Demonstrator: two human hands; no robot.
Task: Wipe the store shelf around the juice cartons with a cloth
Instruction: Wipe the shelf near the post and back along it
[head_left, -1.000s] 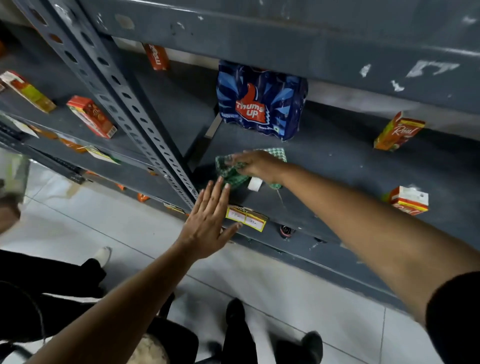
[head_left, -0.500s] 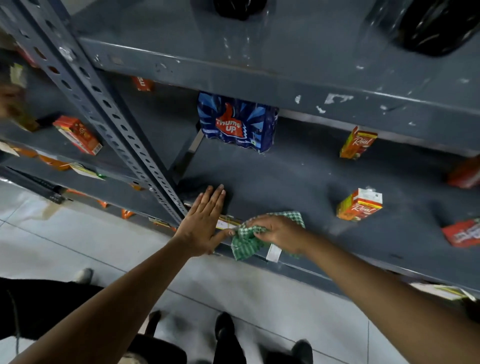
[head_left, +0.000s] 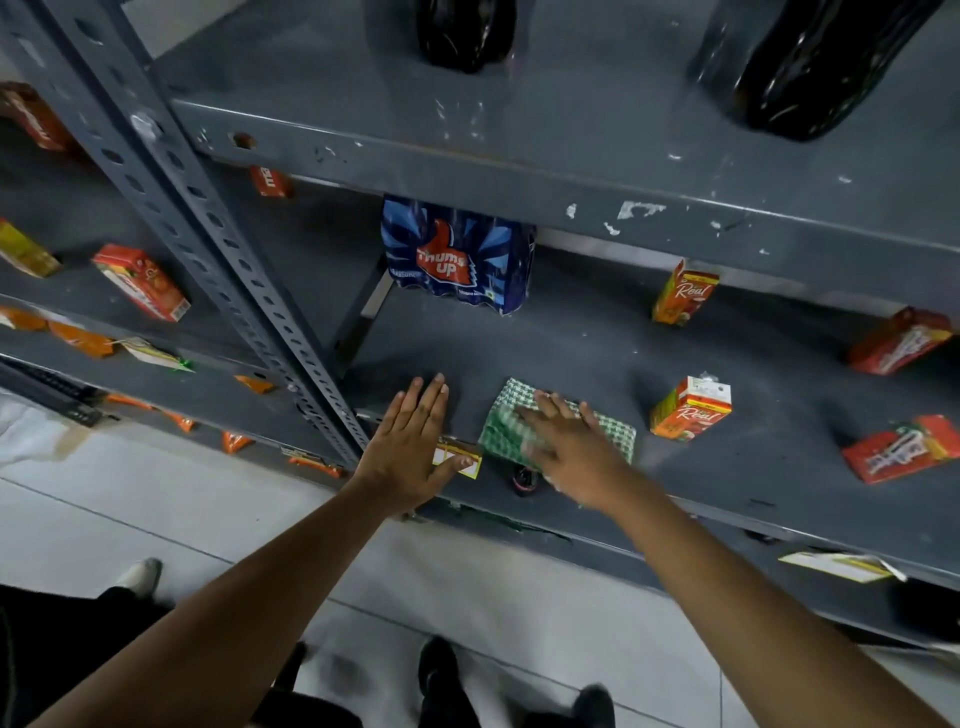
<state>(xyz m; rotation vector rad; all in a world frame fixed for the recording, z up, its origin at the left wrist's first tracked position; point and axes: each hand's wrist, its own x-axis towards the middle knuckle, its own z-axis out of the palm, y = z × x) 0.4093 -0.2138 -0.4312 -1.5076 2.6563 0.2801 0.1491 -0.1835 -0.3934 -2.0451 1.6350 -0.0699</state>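
A green-checked cloth (head_left: 506, 415) lies on the grey shelf (head_left: 571, 348) near its front edge. My right hand (head_left: 571, 452) presses flat on the cloth, fingers spread and blurred. My left hand (head_left: 410, 447) rests open on the shelf's front edge, left of the cloth, its thumb over a yellow price tag (head_left: 460, 457). An upright orange juice carton (head_left: 691, 410) stands just right of the cloth, apart from it. Another carton (head_left: 683, 293) stands further back. Two red cartons (head_left: 901, 449) (head_left: 898, 340) lie on their sides at the right.
A blue Thums Up pack (head_left: 457, 257) stands at the back of the shelf. A perforated metal post (head_left: 208, 234) rises left of my left hand. Cartons (head_left: 140, 280) lie on the left bay. Dark bottles (head_left: 800, 67) stand on the shelf above. Feet and tiled floor show below.
My right hand drew the cloth from near the blue pack to the front edge, then slid it right and slightly inward, spreading it flat. My left hand settled onto the shelf edge.
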